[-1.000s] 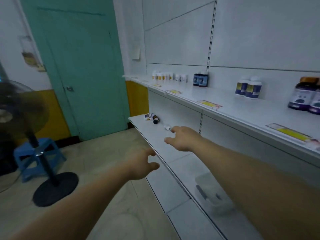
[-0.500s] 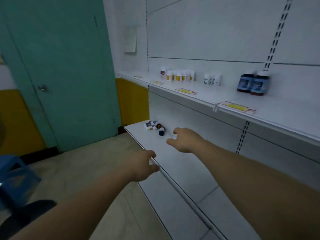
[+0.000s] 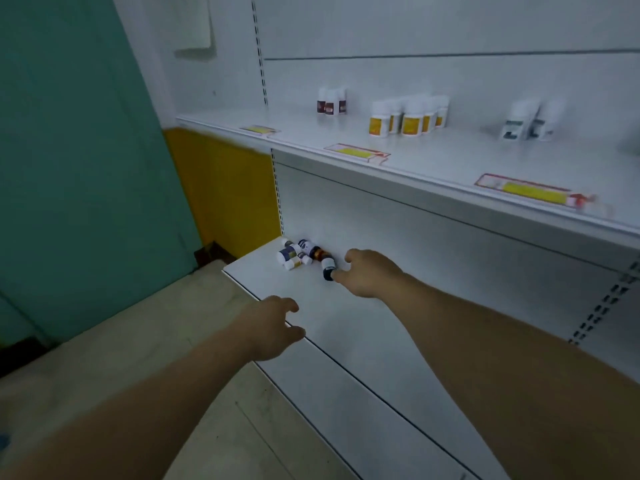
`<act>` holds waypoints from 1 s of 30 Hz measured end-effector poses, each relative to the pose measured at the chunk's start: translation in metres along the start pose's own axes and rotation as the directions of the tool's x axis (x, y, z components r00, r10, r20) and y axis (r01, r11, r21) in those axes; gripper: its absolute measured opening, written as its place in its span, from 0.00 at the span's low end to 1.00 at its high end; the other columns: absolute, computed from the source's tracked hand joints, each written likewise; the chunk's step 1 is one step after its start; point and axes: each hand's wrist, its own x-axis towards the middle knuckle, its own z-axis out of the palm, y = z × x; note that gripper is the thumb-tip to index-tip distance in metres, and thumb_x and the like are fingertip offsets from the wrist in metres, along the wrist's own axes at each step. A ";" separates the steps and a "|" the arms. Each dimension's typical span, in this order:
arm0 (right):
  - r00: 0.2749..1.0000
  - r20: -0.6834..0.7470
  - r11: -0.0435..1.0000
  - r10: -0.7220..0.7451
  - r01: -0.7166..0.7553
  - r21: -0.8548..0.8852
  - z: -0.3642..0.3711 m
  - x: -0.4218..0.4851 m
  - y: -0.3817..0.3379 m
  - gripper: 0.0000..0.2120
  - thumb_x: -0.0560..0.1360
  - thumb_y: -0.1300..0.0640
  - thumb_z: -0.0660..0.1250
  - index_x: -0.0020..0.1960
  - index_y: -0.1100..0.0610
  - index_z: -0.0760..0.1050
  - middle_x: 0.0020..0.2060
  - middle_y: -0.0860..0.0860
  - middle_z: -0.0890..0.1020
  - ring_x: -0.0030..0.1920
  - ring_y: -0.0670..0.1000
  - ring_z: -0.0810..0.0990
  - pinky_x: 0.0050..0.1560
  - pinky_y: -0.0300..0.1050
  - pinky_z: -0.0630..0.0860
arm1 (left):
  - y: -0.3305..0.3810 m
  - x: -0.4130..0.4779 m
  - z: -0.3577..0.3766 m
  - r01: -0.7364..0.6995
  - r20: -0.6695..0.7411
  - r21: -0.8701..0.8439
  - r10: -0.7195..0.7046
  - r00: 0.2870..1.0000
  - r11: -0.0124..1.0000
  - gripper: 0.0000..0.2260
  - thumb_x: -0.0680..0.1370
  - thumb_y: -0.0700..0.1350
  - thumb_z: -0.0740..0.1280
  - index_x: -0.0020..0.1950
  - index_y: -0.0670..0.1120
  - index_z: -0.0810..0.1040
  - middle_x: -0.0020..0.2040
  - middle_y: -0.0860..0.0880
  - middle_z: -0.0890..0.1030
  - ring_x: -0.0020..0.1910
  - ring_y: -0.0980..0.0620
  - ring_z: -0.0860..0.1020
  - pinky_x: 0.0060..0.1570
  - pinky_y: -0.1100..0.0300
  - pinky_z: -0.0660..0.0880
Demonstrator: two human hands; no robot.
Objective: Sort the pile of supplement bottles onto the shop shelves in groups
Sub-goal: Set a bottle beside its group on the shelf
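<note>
Right hand [image 3: 372,273] grip spread beside dark bottle [image 3: 327,268] (on lower shelf [image 3: 363,341]), left hand [image 3: 273,329] grip loosely spread

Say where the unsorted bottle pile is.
Head view, left of centre: the bottle pile lies at the far end of the lower shelf, just beyond the right hand.

A small shop interior: white metal shelves [image 3: 450,161] hang on slotted wall uprights [image 3: 258,46]. Yellow price tags [image 3: 356,153] lie along the upper shelf's front edge, and supplement bottles [image 3: 410,119] stand behind them in separate groups. A teal door [image 3: 76,185] and pale floor [image 3: 121,348] are to the left.
</note>
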 end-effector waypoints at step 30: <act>0.684 -0.047 0.668 0.728 -0.691 0.275 0.189 0.313 -0.021 0.29 0.77 0.48 0.64 0.73 0.58 0.60 0.67 0.58 0.69 0.65 0.59 0.70 0.62 0.52 0.71 | -0.226 0.472 -0.003 -0.338 0.220 -0.055 0.342 0.914 0.939 0.27 0.79 0.51 0.64 0.75 0.45 0.61 0.70 0.42 0.69 0.66 0.42 0.70 0.62 0.54 0.67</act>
